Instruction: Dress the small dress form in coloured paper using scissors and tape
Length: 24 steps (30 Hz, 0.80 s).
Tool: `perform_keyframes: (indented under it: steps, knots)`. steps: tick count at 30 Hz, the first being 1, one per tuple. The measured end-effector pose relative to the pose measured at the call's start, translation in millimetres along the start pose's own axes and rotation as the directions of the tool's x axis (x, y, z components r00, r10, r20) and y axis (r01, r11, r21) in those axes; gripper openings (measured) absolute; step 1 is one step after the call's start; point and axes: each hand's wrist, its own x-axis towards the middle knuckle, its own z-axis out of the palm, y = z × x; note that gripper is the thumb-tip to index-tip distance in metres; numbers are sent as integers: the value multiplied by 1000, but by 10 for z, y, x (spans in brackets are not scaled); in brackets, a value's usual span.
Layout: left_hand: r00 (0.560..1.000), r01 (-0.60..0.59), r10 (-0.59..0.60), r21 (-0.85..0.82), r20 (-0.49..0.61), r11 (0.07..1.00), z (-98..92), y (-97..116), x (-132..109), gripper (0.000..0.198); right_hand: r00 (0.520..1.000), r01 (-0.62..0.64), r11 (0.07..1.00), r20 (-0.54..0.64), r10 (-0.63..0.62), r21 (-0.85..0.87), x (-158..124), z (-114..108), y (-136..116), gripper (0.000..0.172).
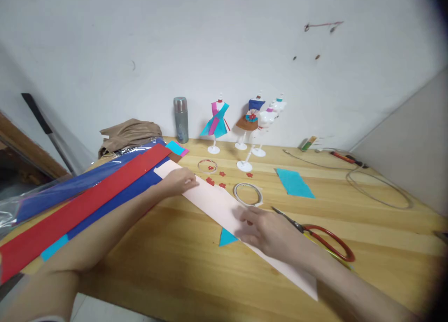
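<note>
A long pale pink strip (213,198), paper or cloth I cannot tell, runs slantwise across the wooden table. On its far left part my left hand (178,182) rests with fingers bent and closed on it. My right hand (268,231) grips the strip further along, fingers curled over it and partly hiding it. A turquoise piece (227,236) peeks out from under the strip. Just right of my right hand lie scissors (317,235) with red handles, points towards the back left. A roll of tape (248,194) sits behind the strip, near several small red flower shapes (222,174).
Small dress-form mannequins stand at the back, one in a turquoise and pink dress (216,121). A flask (181,120) is by the wall. Red (87,203) and blue (115,200) strips lie left. A turquoise sheet (295,183) and a cable (378,186) lie right.
</note>
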Motion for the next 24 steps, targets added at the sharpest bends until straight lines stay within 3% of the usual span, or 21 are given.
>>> perform_keyframes:
  steps: [3, 6, 12, 15, 19, 24]
  knots:
    - [988, -115, 113, 20, 106, 993, 101, 74, -302, 14, 998, -15, 998, 64, 19, -62, 5, 87, -42, 27]
    - [919, -339, 291, 157, 265, 928, 190, 107, -446, 8, 999, 22, 994, 45, -18, -105, 40, 181, -36, 18]
    - [920, -383, 305, 405, 246, 830, 376, 118, -521, 25, 995, 70, 970, -52, -84, -233, 40, 364, -13, 27]
    - [927, -374, 333, 490, 171, 788, 396, 128, -545, 23, 986, 56, 968, -142, -93, -245, 8, 378, 2, 28]
    - [921, -314, 388, 523, -34, 793, 322, 152, -554, 25, 954, 37, 967, -278, -109, -253, -56, 346, 32, 29]
    - [920, -227, 360, 541, -153, 810, 184, 143, -557, 28, 955, 80, 961, -257, -150, -263, -113, 328, 25, 30]
